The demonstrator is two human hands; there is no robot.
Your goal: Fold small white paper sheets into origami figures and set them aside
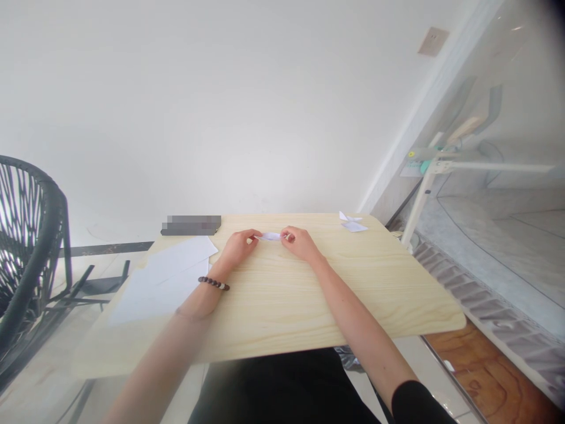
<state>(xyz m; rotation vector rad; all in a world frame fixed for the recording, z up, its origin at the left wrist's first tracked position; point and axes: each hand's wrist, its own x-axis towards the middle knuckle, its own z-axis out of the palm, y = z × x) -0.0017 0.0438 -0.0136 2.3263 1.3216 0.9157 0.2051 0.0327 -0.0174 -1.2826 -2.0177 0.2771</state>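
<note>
A small folded piece of white paper (271, 237) is stretched between my two hands over the middle of the table's far half. My left hand (239, 245) pinches its left end between thumb and fingers. At the right end, my right hand (301, 242) grips the paper the same way, fingers curled. The finer folds are too small to make out. To the right, near the back edge, lies a folded white paper shape (353, 225) with pointed tips. Flat white paper sheets (176, 277) lie left of my left hand, partly behind that forearm.
The pale wooden table (282, 318) stands against a white wall. At its back left is a dark, pixelated object (190, 226). A dark woven chair (48, 235) stands at left. On the right is a white metal frame (424, 200).
</note>
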